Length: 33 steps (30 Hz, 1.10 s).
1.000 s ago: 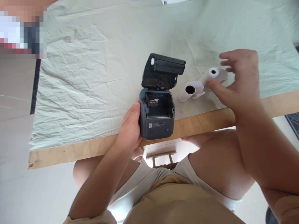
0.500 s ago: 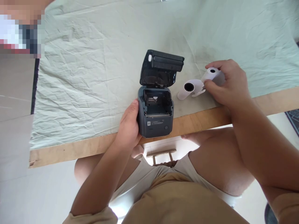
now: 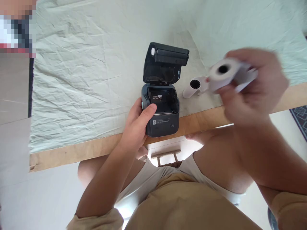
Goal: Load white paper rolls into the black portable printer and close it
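Note:
A dark portable printer (image 3: 163,124) with its lid raised stands at the table's front edge, its inner compartment showing. My left hand (image 3: 139,123) grips its left side, the thumb resting over the compartment's edge. Raised to the right of the printer, my right hand (image 3: 256,80) is closed on a white paper roll (image 3: 224,75), whose dark core hole faces me and whose loose paper end curls beside the palm. Between printer and right hand, a second white roll (image 3: 190,89) with a black core stands on the cloth.
A pale green, wrinkled cloth (image 3: 79,70) covers the table, with a bare wooden edge (image 3: 72,152) along the front. Part of another person (image 3: 16,8) shows at the top left. A wooden stool (image 3: 168,155) is below, and a dark patterned mat (image 3: 299,119) lies at the right.
My right hand has lifted the paper roll off the cloth, bringing it up and toward the camera. My left thumb has moved from the printer's side onto the compartment edge.

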Motion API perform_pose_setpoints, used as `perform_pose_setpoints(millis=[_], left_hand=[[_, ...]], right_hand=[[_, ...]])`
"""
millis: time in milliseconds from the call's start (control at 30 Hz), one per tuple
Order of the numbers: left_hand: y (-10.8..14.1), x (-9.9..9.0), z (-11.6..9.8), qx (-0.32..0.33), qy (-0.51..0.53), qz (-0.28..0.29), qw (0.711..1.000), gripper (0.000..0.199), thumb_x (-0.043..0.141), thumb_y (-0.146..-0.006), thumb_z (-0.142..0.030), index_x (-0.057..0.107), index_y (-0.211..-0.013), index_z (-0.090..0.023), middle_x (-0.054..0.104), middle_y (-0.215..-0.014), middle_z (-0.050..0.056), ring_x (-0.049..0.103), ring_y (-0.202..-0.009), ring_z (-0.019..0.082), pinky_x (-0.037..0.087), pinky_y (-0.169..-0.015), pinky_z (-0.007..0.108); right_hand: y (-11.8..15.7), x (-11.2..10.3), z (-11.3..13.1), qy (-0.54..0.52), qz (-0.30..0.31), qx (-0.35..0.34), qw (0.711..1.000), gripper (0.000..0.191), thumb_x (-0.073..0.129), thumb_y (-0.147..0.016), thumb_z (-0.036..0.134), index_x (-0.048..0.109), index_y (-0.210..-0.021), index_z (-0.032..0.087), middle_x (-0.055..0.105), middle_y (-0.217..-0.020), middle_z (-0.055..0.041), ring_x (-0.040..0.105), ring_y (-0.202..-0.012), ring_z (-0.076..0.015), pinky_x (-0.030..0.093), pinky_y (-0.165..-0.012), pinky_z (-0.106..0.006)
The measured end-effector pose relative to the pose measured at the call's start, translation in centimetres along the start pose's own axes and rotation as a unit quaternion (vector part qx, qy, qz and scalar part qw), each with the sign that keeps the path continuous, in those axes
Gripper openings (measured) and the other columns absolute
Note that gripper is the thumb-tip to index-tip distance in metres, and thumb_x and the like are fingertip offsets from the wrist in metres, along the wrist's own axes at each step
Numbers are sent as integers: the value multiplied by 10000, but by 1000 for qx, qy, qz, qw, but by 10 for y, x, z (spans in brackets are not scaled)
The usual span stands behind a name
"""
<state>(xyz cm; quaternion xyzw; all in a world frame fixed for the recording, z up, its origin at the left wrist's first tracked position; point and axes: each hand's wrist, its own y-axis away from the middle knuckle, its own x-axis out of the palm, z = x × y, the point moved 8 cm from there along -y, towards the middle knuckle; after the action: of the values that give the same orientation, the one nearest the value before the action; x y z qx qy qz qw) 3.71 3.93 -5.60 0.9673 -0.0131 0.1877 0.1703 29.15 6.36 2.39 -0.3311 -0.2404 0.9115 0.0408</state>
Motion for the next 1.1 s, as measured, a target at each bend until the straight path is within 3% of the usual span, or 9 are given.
perform_pose_setpoints(millis=[67, 133, 367, 500, 667, 800, 900, 967, 1100], left_hand=[[0, 0, -1, 8, 1, 1, 1000, 406, 953, -900, -530, 808, -1121, -222, 861, -988, 44, 865, -926, 259, 667, -735, 299], [-1, 1, -2, 18, 3, 1, 1000, 400, 951, -901, -525, 809, -1113, -218, 855, -986, 44, 863, -944, 259, 662, -741, 295], [-1, 4, 0, 8, 25, 23, 999, 515, 955, -883, -576, 777, -1190, -203, 871, -1172, 115, 861, -1162, 359, 723, -935, 434], [-1, 5, -1, 15, 34, 28, 999, 467, 936, -919, -565, 776, -1177, -211, 874, -1173, 108, 860, -1147, 335, 723, -914, 404], [2, 5, -1, 23, 34, 23, 999, 461, 903, -944, -610, 783, -1199, -246, 868, -1207, 94, 836, -1243, 336, 710, -985, 402], [3, 1, -5, 42, 0, 12, 999, 602, 997, -847, -537, 741, -1323, -273, 827, -1357, 96, 793, -1328, 345, 691, -1009, 388], [2, -2, -4, 35, -27, 5, 999, 666, 1041, -775, -381, 722, -1351, -279, 829, -1332, 79, 805, -1252, 328, 686, -947, 353], [1, -3, -4, 37, -28, 6, 999, 652, 1027, -767, -313, 725, -1343, -277, 838, -1298, 66, 812, -1194, 303, 681, -904, 322], [2, 0, -6, 34, -21, 6, 999, 617, 1011, -748, -238, 733, -1297, -278, 842, -1229, 39, 808, -1105, 254, 667, -849, 274]], right_hand=[[5, 20, 55, -1, 22, -140, 990, 228, 710, -994, 335, 715, -1222, 334, 842, -1203, -28, 821, -1060, -242, 664, -946, -419], [1, 41, 73, 31, 50, -149, 987, 321, 661, -989, 276, 711, -1300, 339, 857, -1208, -14, 834, -1088, -250, 667, -948, -427], [-10, 81, 52, 70, 143, -83, 984, 147, 637, -976, 190, 664, -1057, 310, 869, -1213, -3, 820, -1098, -277, 616, -995, -483], [-6, 77, 56, 56, 114, -128, 984, 204, 595, -936, 112, 670, -970, 299, 846, -1184, -5, 796, -1151, -283, 567, -1033, -483], [10, 65, 74, 3, 22, -225, 974, 224, 637, -955, 72, 638, -935, 295, 808, -1002, 41, 752, -956, -201, 500, -834, -402], [27, 70, 76, -8, 60, -268, 961, 58, 686, -1043, 320, 679, -986, 330, 797, -1052, 42, 738, -954, -199, 516, -841, -423], [24, 57, 75, -26, 44, -275, 960, 203, 662, -1047, 542, 681, -1031, 340, 787, -1055, 2, 746, -931, -236, 551, -832, -460], [11, 44, 69, 26, -20, -231, 972, 163, 674, -1034, 468, 695, -1125, 335, 800, -1127, -43, 767, -1027, -274, 594, -924, -492], [-9, 37, 61, 123, -40, -134, 982, 548, 677, -944, 344, 628, -1485, 268, 761, -1488, -136, 643, -1525, -413, 531, -1229, -659]])
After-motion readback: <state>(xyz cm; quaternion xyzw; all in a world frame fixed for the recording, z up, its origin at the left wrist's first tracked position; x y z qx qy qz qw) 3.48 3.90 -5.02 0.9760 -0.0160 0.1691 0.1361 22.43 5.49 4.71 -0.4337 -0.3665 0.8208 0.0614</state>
